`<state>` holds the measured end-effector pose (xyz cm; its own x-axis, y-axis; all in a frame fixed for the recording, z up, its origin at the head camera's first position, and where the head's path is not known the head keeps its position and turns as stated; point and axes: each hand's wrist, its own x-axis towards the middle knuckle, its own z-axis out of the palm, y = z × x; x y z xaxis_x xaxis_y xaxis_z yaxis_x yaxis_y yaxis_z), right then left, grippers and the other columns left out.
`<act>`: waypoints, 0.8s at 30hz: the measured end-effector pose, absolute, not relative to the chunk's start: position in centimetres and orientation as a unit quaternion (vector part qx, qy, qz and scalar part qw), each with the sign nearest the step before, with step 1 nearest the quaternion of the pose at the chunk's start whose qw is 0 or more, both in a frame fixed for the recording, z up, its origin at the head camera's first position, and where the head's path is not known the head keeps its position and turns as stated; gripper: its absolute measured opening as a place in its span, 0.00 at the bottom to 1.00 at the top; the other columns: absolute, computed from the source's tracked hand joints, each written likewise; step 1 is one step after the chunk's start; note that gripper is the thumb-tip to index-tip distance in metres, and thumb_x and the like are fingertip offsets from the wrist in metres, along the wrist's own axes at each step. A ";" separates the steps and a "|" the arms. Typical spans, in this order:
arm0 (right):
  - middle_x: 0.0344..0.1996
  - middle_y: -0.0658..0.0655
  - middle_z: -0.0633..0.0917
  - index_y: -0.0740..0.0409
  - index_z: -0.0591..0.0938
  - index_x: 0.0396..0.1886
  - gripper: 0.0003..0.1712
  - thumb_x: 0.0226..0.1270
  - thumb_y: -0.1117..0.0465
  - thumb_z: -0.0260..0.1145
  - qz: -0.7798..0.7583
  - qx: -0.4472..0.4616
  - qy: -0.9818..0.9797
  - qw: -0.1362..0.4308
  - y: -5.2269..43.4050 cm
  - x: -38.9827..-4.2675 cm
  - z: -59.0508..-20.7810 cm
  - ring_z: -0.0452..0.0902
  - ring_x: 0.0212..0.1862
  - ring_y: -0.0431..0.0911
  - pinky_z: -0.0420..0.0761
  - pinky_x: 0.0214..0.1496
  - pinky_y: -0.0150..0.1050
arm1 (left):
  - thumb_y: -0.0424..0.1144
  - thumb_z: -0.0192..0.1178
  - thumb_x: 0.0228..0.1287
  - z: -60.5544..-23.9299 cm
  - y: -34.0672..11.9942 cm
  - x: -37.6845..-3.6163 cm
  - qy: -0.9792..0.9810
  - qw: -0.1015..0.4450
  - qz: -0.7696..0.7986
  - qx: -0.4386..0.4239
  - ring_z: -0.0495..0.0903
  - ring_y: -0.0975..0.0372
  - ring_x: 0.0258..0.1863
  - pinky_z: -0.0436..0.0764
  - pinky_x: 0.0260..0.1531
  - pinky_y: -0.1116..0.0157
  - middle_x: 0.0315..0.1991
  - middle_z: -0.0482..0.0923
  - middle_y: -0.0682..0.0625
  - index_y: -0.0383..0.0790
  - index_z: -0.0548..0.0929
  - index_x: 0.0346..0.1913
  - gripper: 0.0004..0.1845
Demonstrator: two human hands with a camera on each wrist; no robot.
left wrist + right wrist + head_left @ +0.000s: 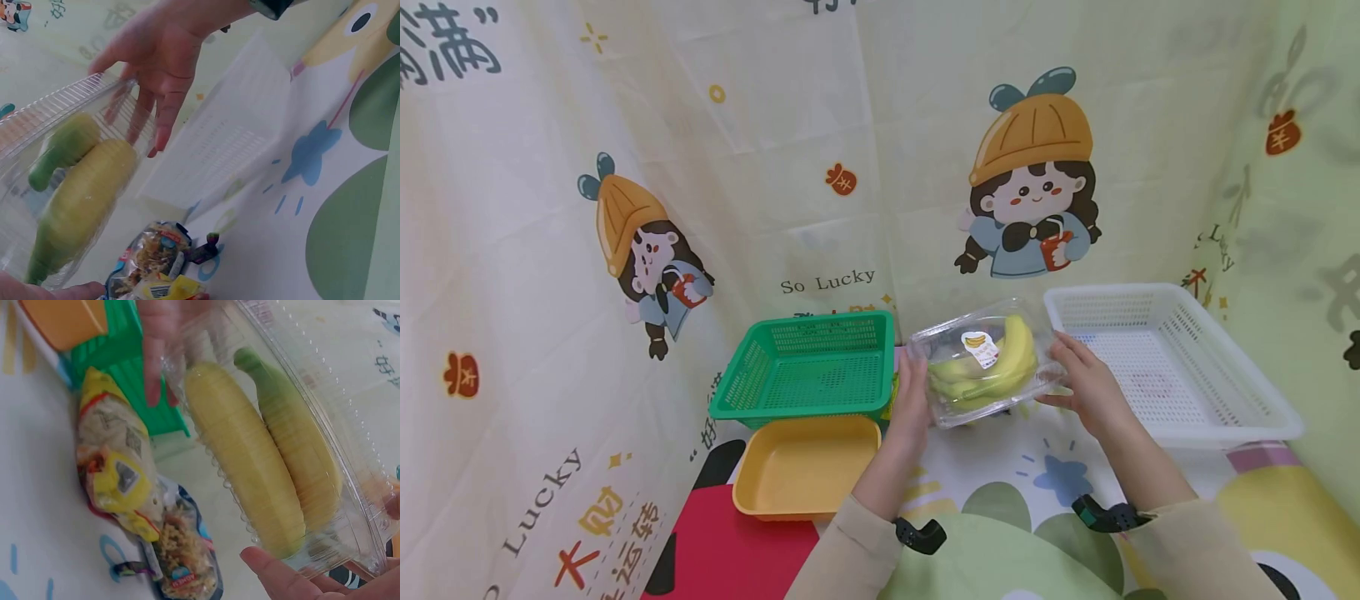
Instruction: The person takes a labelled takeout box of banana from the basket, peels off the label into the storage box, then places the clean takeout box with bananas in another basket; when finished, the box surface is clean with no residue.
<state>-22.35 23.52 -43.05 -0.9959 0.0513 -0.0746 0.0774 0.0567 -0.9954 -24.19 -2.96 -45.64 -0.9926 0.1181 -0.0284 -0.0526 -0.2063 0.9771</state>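
Both hands lift a clear banana box (985, 362) above the table, between the green basket (808, 367) and white basket (1165, 358); left hand (912, 400) and right hand (1086, 379) press its ends with nearly straight fingers; snack packets (150, 512) lie beneath the box.

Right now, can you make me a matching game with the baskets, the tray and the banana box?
Things:
1. mesh basket
2. shallow tray
3. big basket
4. banana box

Descriptions:
A. white, at the far right
B. clear, held between both hands
C. green, behind the tray
D. yellow, nearest the left sleeve

Pairs: 1-C, 2-D, 3-A, 4-B
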 end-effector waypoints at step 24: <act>0.80 0.60 0.37 0.38 0.37 0.81 0.44 0.74 0.31 0.40 -0.582 -0.044 0.810 0.049 23.4 -21.4 -44.0 0.33 0.78 0.71 0.50 0.65 0.81 | 0.66 0.56 0.63 -45.8 -5.7 -24.3 0.668 0.046 0.742 -0.008 0.52 0.44 0.77 0.60 0.68 0.35 0.80 0.46 0.56 0.79 0.52 0.74 0.38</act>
<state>-21.41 23.40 -43.97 -0.9912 -0.1289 -0.0288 -0.0139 0.3187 -0.9478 -24.34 -5.75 -45.77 -0.9956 0.0583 -0.0737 -0.0794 -0.1023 0.9916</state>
